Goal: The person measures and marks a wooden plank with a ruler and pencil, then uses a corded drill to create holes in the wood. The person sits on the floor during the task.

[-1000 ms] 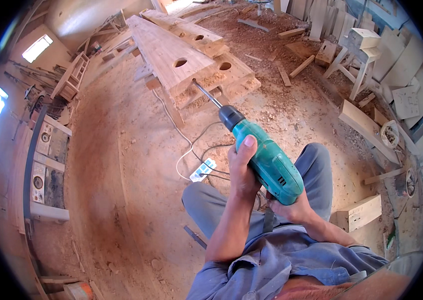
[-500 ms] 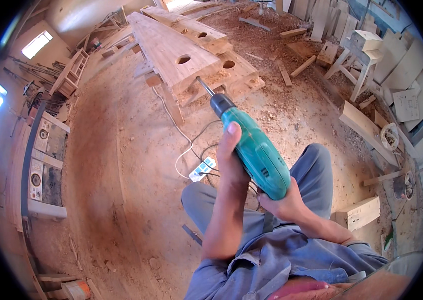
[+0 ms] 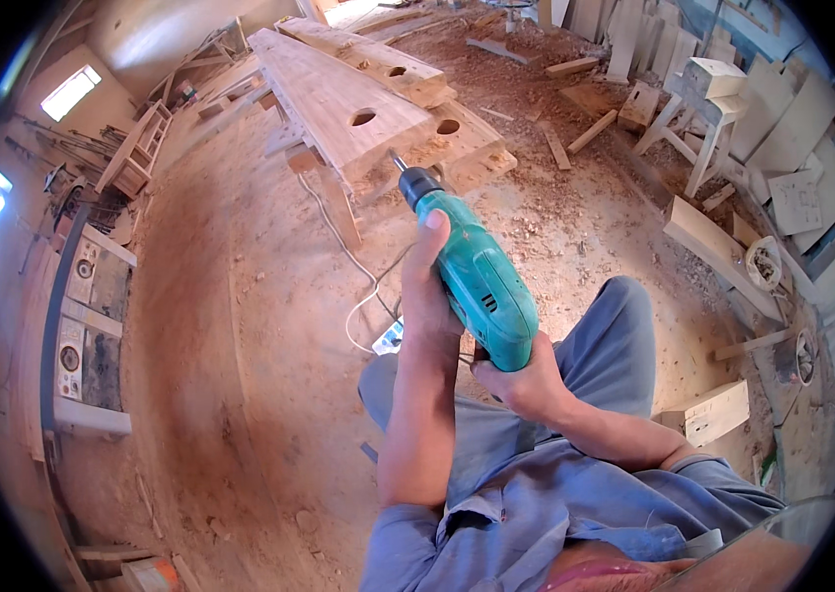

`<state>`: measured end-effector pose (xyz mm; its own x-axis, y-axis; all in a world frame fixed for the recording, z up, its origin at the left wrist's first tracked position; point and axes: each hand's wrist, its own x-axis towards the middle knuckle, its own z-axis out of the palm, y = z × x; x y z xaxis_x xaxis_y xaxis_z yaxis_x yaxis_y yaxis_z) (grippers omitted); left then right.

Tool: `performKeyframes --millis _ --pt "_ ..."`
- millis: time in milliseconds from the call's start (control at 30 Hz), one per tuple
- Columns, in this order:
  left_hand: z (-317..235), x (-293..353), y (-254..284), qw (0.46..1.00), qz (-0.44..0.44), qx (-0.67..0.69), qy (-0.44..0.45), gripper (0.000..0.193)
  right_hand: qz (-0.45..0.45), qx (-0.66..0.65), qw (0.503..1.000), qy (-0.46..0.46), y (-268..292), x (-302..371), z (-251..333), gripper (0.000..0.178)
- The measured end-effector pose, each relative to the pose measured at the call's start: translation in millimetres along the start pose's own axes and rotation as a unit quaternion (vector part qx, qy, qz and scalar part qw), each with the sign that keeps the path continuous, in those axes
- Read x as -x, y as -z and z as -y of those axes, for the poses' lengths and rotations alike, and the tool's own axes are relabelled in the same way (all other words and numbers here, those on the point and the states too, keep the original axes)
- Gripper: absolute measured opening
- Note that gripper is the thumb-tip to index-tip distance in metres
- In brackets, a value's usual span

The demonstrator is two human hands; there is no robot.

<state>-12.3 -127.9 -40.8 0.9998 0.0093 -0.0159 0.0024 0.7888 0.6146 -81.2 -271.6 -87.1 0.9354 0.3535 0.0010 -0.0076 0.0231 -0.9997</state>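
Note:
A green power drill (image 3: pixel 486 286) with a black chuck points away from me, its bit against the near end face of a thick wooden plank (image 3: pixel 338 94). My left hand (image 3: pixel 429 286) is closed around the front of the drill body, thumb lying along its side. At the back, my right hand (image 3: pixel 528 383) grips the handle, which is mostly hidden under the body. How deep the bit sits in the wood I cannot tell. A round hole goes through the plank's top near that end. Beside and under it lie more planks (image 3: pixel 476 138) with similar holes.
A white power strip (image 3: pixel 390 337) with cords lies on the dusty floor by my left knee. To the right stand a wooden trestle (image 3: pixel 708 118), a long beam (image 3: pixel 723 261) and a short block (image 3: pixel 713 412). Boards lean along the right wall. Shavings cover the floor.
The drill and both hands have shifted left and slightly forward, and the bit shows shorter in front of the chuck. Both hands keep their grip.

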Motion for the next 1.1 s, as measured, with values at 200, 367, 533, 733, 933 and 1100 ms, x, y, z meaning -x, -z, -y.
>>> performKeyframes --millis 200,367,533,733,933,1100 --pt "4.5 -13.7 1.0 0.999 -0.023 0.004 -0.034 0.048 0.042 0.022 0.997 -0.052 20.2 -13.7 20.0 0.014" --pt "3.5 -14.2 -3.5 0.999 -0.037 -0.02 -0.031 0.047 0.069 -0.006 0.998 0.006 21.6 -24.3 -3.8 0.018" --pt "-8.4 1.5 -3.6 0.998 -0.046 -0.042 0.008 0.044 0.023 -0.054 0.998 -0.005 -8.2 -8.9 -4.2 0.017" --pt "-5.8 -3.3 -7.7 0.999 -0.04 -0.02 -0.014 0.044 0.022 -0.038 0.999 -0.026 2.2 -9.9 14.5 0.017" --pt "-1.9 -17.8 -1.7 0.999 -0.015 -0.008 -0.027 0.045 0.069 0.0 0.998 0.005 21.5 -32.7 1.2 0.012" --pt "-8.8 -9.4 -8.4 0.996 -0.073 -0.037 -0.022 0.047 0.023 -0.059 0.998 -0.01 -8.0 -19.5 -2.5 0.013"
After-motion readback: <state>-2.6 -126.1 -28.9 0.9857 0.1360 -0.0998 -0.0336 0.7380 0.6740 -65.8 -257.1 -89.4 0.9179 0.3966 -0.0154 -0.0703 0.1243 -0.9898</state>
